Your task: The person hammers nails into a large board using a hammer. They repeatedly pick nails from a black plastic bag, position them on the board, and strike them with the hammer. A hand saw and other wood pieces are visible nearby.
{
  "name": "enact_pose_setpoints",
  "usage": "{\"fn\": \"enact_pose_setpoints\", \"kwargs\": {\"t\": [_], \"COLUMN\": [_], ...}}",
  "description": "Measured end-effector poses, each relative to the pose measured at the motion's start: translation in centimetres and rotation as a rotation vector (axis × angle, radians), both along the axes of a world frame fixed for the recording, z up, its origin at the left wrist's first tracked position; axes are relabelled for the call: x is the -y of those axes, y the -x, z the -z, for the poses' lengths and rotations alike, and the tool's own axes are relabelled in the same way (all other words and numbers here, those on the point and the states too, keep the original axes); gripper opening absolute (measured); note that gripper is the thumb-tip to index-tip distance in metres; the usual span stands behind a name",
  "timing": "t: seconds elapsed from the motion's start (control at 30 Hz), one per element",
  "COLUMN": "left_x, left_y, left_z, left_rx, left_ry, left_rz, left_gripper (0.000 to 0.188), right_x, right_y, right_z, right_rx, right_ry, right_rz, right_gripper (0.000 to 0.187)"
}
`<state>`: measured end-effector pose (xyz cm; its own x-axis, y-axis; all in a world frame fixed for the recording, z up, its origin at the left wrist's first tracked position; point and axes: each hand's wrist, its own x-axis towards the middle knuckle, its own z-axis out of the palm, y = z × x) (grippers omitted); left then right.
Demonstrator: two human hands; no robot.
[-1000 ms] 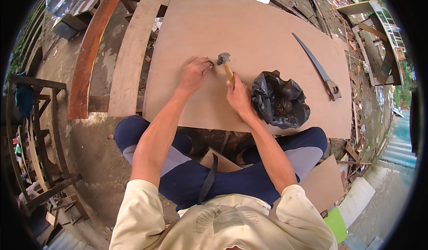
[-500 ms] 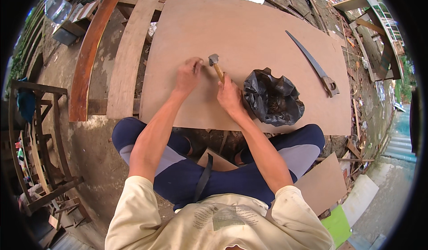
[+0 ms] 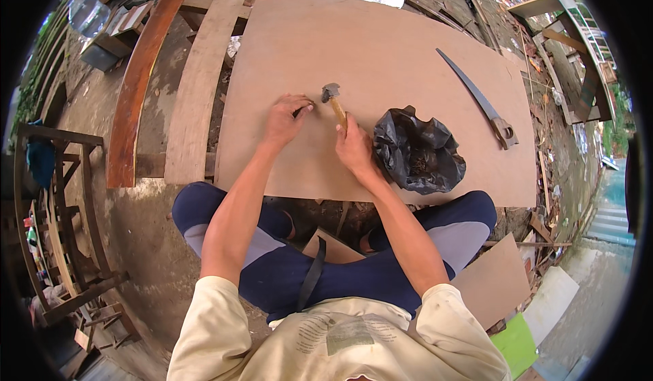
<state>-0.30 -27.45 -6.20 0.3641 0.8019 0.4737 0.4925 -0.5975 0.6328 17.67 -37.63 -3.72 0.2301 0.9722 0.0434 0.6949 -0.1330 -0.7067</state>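
"How's the hammer [image 3: 337, 109]?"
"Grey-headed, wooden-handled, gripped in the right hand [image 3: 354, 150] over the brown board [image 3: 381, 48]."
"And the left hand [image 3: 284, 120]?"
"Curled; whether it pinches anything, I can't tell."
"The black bag [image 3: 392, 143]?"
"Crumpled, open-mouthed, small brownish bits [image 3: 420, 161] inside."

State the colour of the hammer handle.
The hammer handle is yellowish tan, best seen in the head view, where its upper part shows.

Left of the board [image 3: 360, 48], 2 planks [image 3: 196, 85] are laid; on it, the bag [image 3: 418, 153] is set right of the hammer [image 3: 336, 104] and left of the saw [image 3: 477, 97].
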Motion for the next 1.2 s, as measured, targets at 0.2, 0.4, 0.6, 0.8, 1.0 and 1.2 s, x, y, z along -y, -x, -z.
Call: {"fn": "enact_pose_setpoints", "kwargs": {"t": [0.2, 0.4, 0.6, 0.8, 1.0, 1.2], "left_x": [0.1, 0.1, 0.1, 0.2, 0.0, 0.1], "left_y": [-0.2, -0.2, -0.1, -0.3, -0.2, -0.1], "left_z": [-0.1, 0.1, 0.2, 0.4, 0.8, 1.0], "left_rx": [0.079, 0.024, 0.008, 0.006, -0.001, -0.028], "left_ry": [0.124, 0.039, -0.016, -0.049, -0.011, -0.007], "left_rz": [-0.008, 0.008, 0.001, -0.040, -0.023, -0.018], "left_gripper": [0.011, 0.010, 0.010, 0.011, 0.014, 0.012], "right_x": [0.0, 0.3, 1.2, 1.3, 1.5, 1.3], "right_y": [-0.2, -0.7, 0.3, 0.4, 0.7, 0.6], "right_z": [0.1, -1.7, -5.5, -5.3, -5.4, -4.9], "right_rx": [-0.043, -0.151, -0.169, -0.047, -0.035, -0.013], "right_ry": [0.002, 0.036, -0.025, -0.015, -0.021, -0.027], "right_rz": [0.003, -0.015, -0.052, -0.136, -0.135, -0.139], "right_gripper": [0.037, 0.037, 0.036, 0.038, 0.038, 0.038]}}
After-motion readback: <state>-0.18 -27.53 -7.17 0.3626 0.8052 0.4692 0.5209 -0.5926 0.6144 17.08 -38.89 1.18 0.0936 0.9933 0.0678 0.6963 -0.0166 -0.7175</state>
